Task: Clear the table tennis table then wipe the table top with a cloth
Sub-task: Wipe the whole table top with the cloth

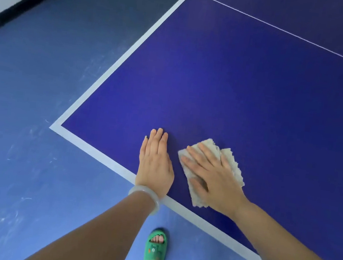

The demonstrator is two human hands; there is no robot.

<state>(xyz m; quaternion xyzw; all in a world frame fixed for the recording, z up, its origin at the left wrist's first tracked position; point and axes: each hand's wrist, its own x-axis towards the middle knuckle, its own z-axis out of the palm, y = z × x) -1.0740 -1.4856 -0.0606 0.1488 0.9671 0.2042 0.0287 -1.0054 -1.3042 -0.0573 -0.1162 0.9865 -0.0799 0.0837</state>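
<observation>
Near the table tennis table's (246, 91) corner, the right hand (214, 176) presses a beige cloth (230, 158) flat against the blue top, fingers extended. Beside it, apart from the cloth, the left hand (155, 162) rests palm-down, fingers straight and together, holding nothing; a pale bangle (147, 196) circles its wrist.

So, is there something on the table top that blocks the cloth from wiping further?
Nothing visible lies on the table top between the cloth and the thin white line. Only the left hand rests flat just left of the cloth, toward the corner. The right hand presses on the cloth.
</observation>
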